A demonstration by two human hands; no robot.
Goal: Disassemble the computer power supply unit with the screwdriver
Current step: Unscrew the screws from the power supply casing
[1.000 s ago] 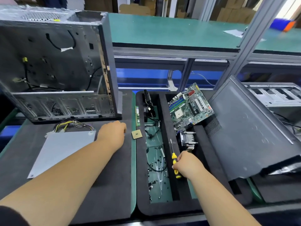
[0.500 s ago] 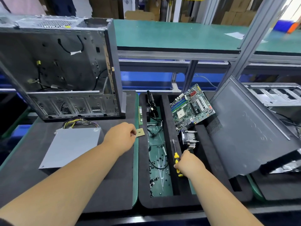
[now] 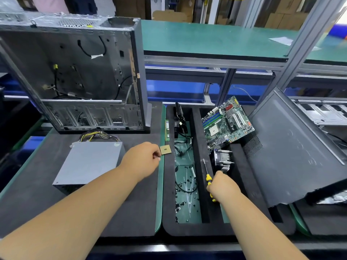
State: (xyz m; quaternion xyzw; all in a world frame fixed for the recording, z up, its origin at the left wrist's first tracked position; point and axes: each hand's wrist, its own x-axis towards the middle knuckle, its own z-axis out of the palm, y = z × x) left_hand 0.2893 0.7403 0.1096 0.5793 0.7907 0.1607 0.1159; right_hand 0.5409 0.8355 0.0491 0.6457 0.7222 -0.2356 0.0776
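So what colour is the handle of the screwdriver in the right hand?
Yellow with black, seen in the head view: the screwdriver handle shows above and below the right hand.

One PSU [image 3: 88,163], one case [image 3: 75,76], one motherboard [image 3: 226,122], one heatsink [image 3: 223,159], one screwdriver [image 3: 207,175], one CPU [image 3: 165,149], two hands [image 3: 141,159].

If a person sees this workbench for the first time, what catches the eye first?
Probably the gutted computer case standing open at the back left, with the grey power supply unit lying before it. Next, the right hand gripping a yellow screwdriver and the left hand pinching a small gold chip.
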